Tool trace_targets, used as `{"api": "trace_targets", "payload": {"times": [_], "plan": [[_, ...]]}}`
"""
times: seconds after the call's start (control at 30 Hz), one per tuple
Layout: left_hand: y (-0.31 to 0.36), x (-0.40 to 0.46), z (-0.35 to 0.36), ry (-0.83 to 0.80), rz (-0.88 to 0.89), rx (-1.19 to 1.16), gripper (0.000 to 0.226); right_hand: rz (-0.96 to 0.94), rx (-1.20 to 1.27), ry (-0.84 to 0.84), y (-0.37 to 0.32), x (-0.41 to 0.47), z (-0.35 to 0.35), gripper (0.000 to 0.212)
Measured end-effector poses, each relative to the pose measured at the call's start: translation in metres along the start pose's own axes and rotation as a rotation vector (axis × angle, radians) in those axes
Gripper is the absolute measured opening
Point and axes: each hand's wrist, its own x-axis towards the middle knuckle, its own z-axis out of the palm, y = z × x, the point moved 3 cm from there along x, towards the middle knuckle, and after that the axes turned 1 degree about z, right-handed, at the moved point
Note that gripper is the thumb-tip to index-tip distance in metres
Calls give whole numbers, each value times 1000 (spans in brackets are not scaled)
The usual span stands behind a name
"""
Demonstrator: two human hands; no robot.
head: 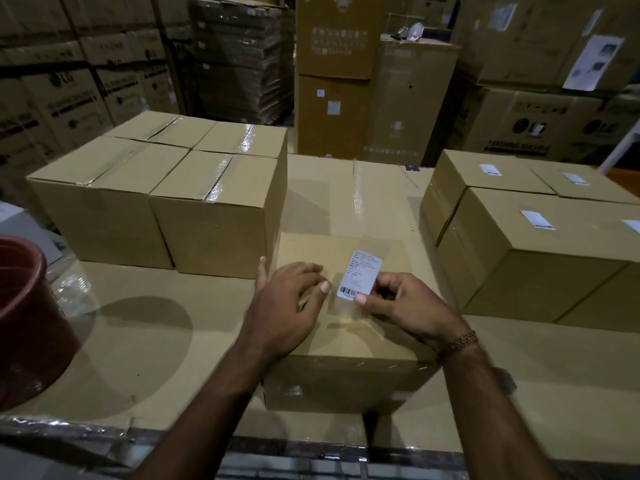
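A small cardboard box (346,344) sits in front of me on a large cardboard surface (156,341). A white barcode label (360,275) under a clear tape strip lies over the box top. My right hand (405,306) pinches the label's lower right edge between thumb and curled fingers. My left hand (287,303) rests flat on the box top just left of the label, fingers spread and fairly straight.
Several taped boxes (166,192) stand at the left, and several labelled boxes (530,237) at the right. A red bucket (24,317) sits at the far left edge. Tall stacks of cartons fill the background.
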Motion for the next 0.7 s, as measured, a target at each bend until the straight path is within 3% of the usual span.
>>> {"api": "trace_targets", "payload": {"times": [0.27,0.5,0.7], "plan": [[8,-11,-18,143,73,-268,9,-25,-90,42,-18,-9,24,14],[-8,-34,-50,192,-20,-382,13,-124,-18,113,-41,-17,58,16],[-30,-58,-76,223,-53,-446,10,-192,81,229,-49,-15,101,6]]}}
